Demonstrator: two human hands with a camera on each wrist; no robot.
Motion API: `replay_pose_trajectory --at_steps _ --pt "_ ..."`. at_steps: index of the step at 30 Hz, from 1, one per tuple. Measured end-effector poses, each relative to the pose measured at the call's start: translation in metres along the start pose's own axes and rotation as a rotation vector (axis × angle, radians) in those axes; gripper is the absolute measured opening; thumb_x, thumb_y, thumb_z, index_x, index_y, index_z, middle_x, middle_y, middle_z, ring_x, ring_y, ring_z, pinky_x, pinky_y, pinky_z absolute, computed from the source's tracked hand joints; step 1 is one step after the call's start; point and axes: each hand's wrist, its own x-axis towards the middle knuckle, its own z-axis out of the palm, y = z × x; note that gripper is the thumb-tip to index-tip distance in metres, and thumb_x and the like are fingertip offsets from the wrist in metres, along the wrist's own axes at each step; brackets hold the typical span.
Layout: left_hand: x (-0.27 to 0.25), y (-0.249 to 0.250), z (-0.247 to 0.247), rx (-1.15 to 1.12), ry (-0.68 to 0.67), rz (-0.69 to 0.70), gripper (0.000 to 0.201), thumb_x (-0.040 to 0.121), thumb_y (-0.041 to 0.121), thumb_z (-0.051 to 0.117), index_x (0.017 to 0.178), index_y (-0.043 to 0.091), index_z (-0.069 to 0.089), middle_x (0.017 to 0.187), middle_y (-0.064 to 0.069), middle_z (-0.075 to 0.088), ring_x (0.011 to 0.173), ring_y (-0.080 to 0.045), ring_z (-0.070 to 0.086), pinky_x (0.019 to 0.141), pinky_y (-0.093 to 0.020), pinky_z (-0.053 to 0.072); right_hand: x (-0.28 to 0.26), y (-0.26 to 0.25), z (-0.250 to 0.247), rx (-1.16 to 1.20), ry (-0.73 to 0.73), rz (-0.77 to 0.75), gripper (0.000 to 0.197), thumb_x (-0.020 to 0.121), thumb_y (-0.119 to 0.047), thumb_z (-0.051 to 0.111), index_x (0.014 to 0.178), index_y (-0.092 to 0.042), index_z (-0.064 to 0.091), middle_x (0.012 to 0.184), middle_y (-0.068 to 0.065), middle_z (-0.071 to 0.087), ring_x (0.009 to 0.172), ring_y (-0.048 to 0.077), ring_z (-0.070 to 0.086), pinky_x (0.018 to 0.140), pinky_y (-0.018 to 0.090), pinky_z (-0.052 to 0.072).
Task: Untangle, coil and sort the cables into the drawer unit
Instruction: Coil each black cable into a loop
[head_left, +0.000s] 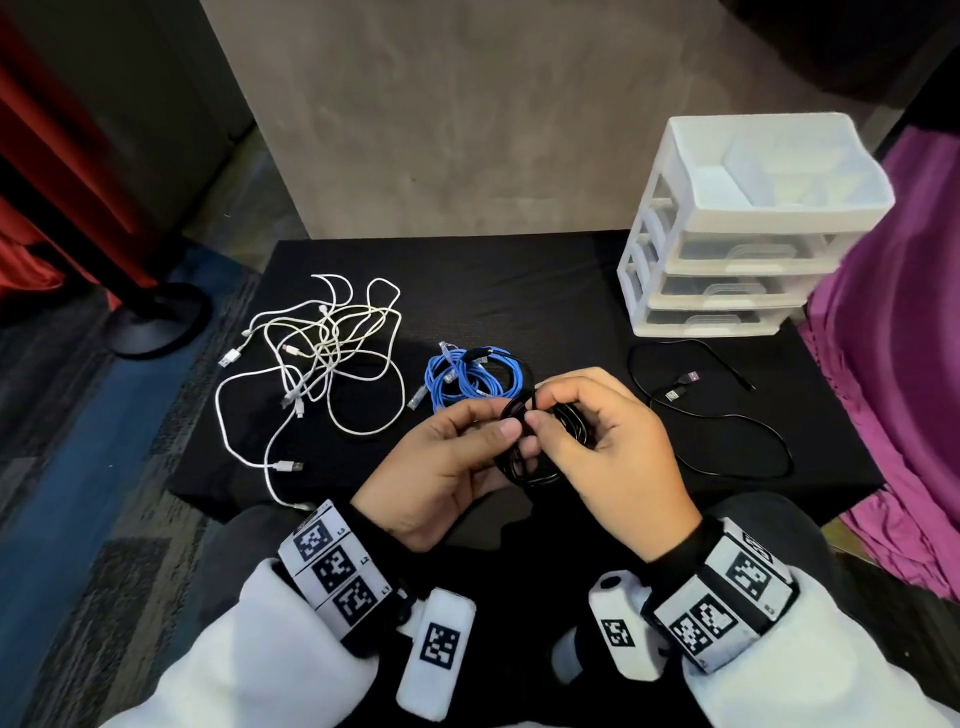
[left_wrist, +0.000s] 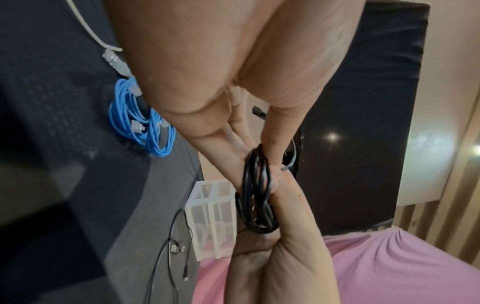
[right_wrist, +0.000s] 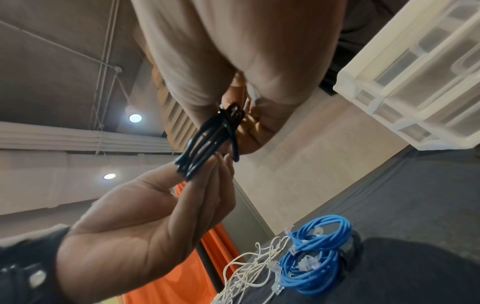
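Observation:
A small coil of black cable (head_left: 530, 457) hangs between both hands above the near edge of the black mat (head_left: 519, 291). My left hand (head_left: 467, 447) pinches one side of the coil (left_wrist: 255, 191) between thumb and fingers. My right hand (head_left: 582, 415) grips the other side (right_wrist: 207, 139), thumb and forefinger on a strand. Two blue coiled cables (head_left: 465, 376) lie just beyond the hands. A tangle of white cables (head_left: 322, 358) sprawls at the left. A loose black cable (head_left: 727, 415) lies at the right. The white drawer unit (head_left: 737, 234) stands at the back right, drawers closed.
A purple cloth (head_left: 904, 364) drapes along the mat's right side. A black stand base (head_left: 156, 322) and red curtain (head_left: 62, 171) sit on the floor at the left. A grey wall panel rises behind the mat.

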Motion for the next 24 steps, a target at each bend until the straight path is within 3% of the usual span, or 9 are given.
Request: replay_pose_trajectory --at_steps 3,6,8,14,20,24 --pt "-0.0003 0.0028 -0.0007 0.003 -0.025 -0.042 0.044 0.092 0.006 0.064 0.133 -0.007 0.055 0.103 -0.016 0.069 0.09 -0.022 0.071 0.092 -0.039 0.06 0.0014 -0.0028 -0.0007 0.016 -0.018 -0.002 0.018 0.089 0.0 0.077 0.092 -0.017 0.074 0.1 -0.006 0.068 0.1 0.02 0.069 0.092 0.031 0.054" --pt "0.0 0.0053 -0.0026 0.107 -0.012 -0.095 0.031 0.091 0.014 0.067 0.121 0.011 0.067 0.101 -0.011 0.069 0.092 -0.022 0.068 0.097 -0.045 0.055 0.0017 -0.0037 -0.0018 -0.024 -0.019 -0.017 0.017 0.088 0.0 0.078 0.091 -0.017 0.075 0.1 -0.007 0.068 0.1 0.017 0.069 0.091 0.028 0.053" --pt "0.0004 0.0061 -0.0043 0.146 0.0 -0.105 0.028 0.089 0.016 0.068 0.117 0.015 0.068 0.1 -0.009 0.07 0.091 -0.022 0.067 0.098 -0.048 0.053 0.0016 -0.0043 -0.0029 -0.059 -0.026 -0.032 0.015 0.088 -0.001 0.078 0.092 -0.015 0.075 0.1 -0.007 0.068 0.101 0.016 0.069 0.091 0.027 0.052" --pt "0.0012 0.0023 -0.0034 0.033 -0.046 -0.096 0.03 0.097 0.009 0.06 0.127 0.011 0.057 0.088 -0.004 0.066 0.071 -0.011 0.063 0.089 -0.04 0.057 0.0013 -0.006 -0.0041 -0.102 -0.04 -0.054 0.014 0.088 -0.001 0.079 0.091 -0.014 0.075 0.101 -0.008 0.068 0.101 0.015 0.068 0.09 0.026 0.052" --pt "-0.0003 0.0018 0.0 0.095 -0.06 -0.079 0.019 0.1 0.013 0.055 0.119 0.013 0.057 0.097 -0.007 0.064 0.078 -0.014 0.064 0.097 -0.046 0.051 -0.0001 -0.0042 -0.0043 -0.068 -0.047 -0.037 0.014 0.088 0.0 0.078 0.09 -0.014 0.074 0.101 -0.006 0.068 0.101 0.017 0.068 0.091 0.029 0.052" --pt "-0.0017 -0.0002 0.0005 0.123 -0.064 -0.037 0.016 0.1 0.015 0.057 0.115 0.01 0.057 0.091 -0.008 0.064 0.077 -0.016 0.065 0.089 -0.04 0.052 -0.0016 -0.0026 -0.0046 0.017 -0.059 0.043 0.017 0.089 -0.001 0.077 0.091 -0.017 0.071 0.099 -0.005 0.066 0.094 0.018 0.068 0.087 0.03 0.053"
